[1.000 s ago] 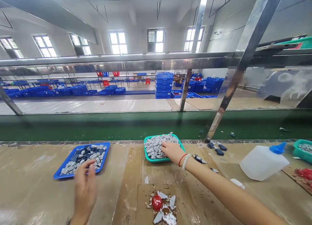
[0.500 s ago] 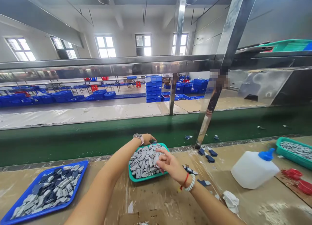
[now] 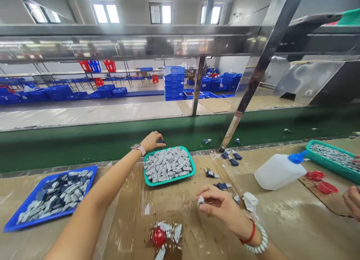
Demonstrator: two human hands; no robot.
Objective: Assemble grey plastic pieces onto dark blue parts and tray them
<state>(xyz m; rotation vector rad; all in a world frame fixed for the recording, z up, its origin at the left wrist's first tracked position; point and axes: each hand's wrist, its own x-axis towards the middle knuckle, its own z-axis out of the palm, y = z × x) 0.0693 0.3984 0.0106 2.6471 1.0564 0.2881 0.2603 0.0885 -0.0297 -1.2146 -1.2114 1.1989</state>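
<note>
My left hand (image 3: pixel 153 141) reaches past the far left corner of a green tray (image 3: pixel 168 180), over the green belt. Its fingers are closed on a small dark blue piece (image 3: pixel 161 141). The tray is heaped with small light grey pieces (image 3: pixel 168 164). Nearer to me and right of it, my right hand (image 3: pixel 221 205) pinches a small light grey piece (image 3: pixel 200 200) between thumb and fingers. Below lies a round red object (image 3: pixel 159 236) among whitish scraps (image 3: pixel 177 233). Loose dark and grey pieces (image 3: pixel 222 186) rest just behind my right hand.
A blue tray (image 3: pixel 90 185) of mixed dark and grey pieces stands left. To the right are a white bottle (image 3: pixel 277 172) with a blue cap, crumpled tissue (image 3: pixel 250 201), red scoop-like dishes (image 3: pixel 327 187) and another green tray (image 3: pixel 312 152). A co-worker's hand (image 3: pixel 353 202) shows at the right edge.
My view has tipped downward. My left hand has moved left from the tray's back edge, holding the dark piece. My right hand has come from over the tray toward me.
</note>
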